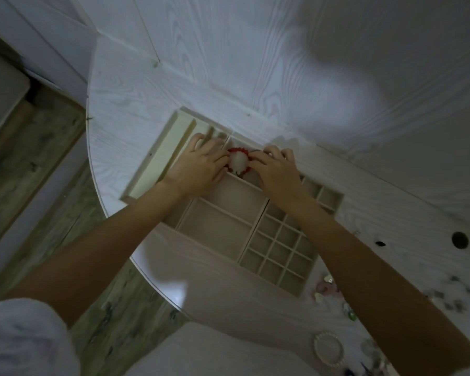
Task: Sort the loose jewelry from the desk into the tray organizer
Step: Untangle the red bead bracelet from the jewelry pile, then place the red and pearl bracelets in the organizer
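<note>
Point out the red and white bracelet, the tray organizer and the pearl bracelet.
red and white bracelet [238,163]: head view, its white middle.
tray organizer [278,249]: head view, a grid divider.
pearl bracelet [317,341]: head view, its left rim.

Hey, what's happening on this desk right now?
A person is sorting jewelry into a beige tray organizer on a white desk. Both hands are at a compartment on its far side: the left hand and the right hand meet around a red and white beaded piece, seemingly setting it in. More loose jewelry, including a pearl bracelet, still lies on the desk to the right.
</note>
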{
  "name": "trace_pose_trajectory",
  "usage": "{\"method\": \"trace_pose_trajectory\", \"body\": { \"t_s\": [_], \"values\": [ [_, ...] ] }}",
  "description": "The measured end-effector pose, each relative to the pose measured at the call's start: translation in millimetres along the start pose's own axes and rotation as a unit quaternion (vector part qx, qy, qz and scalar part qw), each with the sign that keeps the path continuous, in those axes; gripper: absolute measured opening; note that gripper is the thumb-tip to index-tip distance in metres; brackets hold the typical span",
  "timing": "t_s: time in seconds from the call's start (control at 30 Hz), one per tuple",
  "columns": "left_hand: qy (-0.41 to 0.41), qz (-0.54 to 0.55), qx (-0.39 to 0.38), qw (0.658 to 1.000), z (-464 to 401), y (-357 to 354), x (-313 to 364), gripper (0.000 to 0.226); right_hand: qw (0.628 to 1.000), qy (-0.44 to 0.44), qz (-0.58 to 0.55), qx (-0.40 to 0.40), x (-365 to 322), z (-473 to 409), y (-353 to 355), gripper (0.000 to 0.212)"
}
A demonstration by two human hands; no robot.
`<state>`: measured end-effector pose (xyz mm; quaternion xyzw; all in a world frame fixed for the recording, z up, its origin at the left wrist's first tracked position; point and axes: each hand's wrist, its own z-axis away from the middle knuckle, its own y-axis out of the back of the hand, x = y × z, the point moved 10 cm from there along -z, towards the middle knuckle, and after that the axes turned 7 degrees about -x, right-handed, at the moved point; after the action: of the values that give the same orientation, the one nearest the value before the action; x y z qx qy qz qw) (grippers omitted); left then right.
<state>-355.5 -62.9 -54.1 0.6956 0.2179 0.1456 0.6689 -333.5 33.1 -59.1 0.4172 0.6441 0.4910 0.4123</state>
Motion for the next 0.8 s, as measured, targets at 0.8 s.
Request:
{"method": "trace_pose_trajectory", "body": {
  "t_s": [0.8],
  "values": [
    [0.120,0.464,0.034,0.877,30.0,58.5,189.9,0.027,0.921,-0.335,-0.194,-0.046,49.0,258.1,82.6,0.013]
  ]
}}
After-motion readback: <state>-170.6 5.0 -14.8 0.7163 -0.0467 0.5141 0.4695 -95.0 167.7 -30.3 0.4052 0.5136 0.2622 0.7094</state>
